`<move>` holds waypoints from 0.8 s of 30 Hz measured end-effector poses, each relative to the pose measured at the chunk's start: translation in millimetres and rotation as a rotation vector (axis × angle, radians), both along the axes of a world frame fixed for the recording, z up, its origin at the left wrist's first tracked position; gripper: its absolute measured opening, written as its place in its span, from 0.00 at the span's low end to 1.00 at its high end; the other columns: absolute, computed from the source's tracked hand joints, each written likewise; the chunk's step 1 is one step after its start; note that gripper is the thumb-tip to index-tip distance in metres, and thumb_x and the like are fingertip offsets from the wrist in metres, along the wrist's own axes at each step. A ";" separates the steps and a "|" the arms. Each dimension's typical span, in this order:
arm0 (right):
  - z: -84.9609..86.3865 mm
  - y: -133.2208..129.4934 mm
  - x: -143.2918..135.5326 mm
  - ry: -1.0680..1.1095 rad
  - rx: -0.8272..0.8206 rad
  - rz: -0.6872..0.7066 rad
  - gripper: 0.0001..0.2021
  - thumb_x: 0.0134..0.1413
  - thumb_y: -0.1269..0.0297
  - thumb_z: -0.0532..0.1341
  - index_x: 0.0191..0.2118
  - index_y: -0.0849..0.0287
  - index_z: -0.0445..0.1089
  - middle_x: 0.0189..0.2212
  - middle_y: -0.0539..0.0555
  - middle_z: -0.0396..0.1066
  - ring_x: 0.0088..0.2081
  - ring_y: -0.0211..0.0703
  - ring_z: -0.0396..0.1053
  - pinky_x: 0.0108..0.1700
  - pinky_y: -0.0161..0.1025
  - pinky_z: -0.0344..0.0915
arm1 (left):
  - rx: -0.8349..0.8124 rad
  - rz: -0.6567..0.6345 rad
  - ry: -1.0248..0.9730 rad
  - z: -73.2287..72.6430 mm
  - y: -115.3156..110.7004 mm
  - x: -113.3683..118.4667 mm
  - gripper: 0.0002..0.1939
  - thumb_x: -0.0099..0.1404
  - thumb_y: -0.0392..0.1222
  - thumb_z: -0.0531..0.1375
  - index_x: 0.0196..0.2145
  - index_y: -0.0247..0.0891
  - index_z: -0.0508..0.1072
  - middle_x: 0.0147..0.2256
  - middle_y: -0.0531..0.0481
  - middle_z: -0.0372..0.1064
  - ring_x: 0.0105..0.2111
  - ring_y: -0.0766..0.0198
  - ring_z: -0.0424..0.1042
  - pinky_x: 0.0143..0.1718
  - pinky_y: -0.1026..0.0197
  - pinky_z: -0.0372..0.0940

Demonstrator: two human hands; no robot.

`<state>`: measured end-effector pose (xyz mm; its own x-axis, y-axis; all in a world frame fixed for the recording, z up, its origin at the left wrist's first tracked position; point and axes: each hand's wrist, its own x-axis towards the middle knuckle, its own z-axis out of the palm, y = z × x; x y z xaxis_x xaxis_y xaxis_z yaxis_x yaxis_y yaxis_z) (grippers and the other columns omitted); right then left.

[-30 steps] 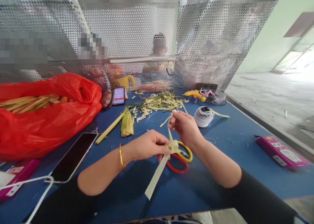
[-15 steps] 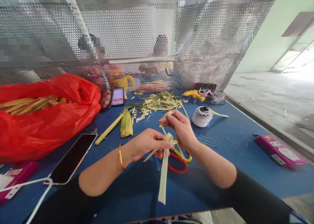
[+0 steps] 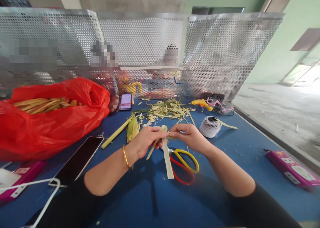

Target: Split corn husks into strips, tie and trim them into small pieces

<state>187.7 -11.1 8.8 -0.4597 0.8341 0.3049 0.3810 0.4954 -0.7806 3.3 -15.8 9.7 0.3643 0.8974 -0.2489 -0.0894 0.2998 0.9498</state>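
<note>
Blue tabletop runs up to a perforated metal screen, with red-and-yellow-handled scissors lying on it as landmark. Just beyond the scissors, the left hand pinches a pale folded leaf strip between closed thumb and fingers, while the right hand, fingertips nearly closed, grips it at the knot. Farther beyond the scissors lie green-and-cream leaf scraps; right of them stands a white string spool.

no readable text, phone screen too blurred
</note>
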 end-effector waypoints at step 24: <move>-17.9 -30.6 -36.5 -0.876 1.131 0.031 0.11 0.61 0.76 0.48 0.37 0.64 0.68 0.31 0.55 0.68 0.34 0.46 0.65 0.41 0.44 0.56 | -0.119 0.168 -0.122 -8.6 -0.9 13.2 0.12 0.37 0.40 0.72 0.17 0.33 0.73 0.17 0.52 0.68 0.18 0.70 0.65 0.18 0.68 0.57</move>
<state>151.2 -41.7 -9.1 -0.8568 0.3247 0.4005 0.5028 0.6984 0.5093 16.5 -16.7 1.1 0.2462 0.9151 -0.3193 -0.2598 0.3797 0.8879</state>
